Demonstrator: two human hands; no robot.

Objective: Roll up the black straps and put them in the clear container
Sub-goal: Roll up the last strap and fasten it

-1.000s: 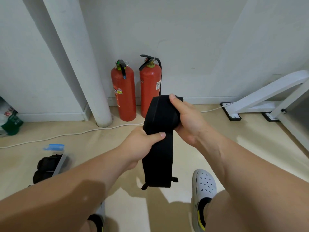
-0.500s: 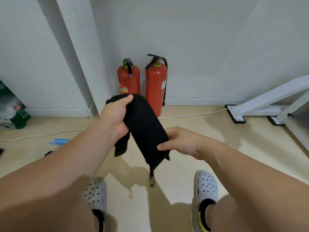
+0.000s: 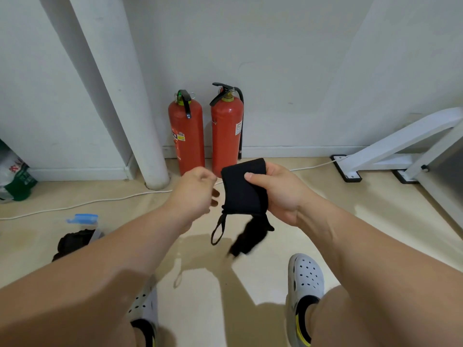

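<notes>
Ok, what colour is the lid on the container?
Light blue. The lid shows on top of the container in the head view, the only one.

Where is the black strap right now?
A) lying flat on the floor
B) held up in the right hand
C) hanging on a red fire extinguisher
B: the right hand grips the black strap up in the air, with the thumb across its front and its loose end dangling below.

Black strap dead centre! Red extinguishers at twelve o'clock, blue lid at eight, green-and-white bag at nine, white hole-dotted clog at five, beige floor.
</notes>
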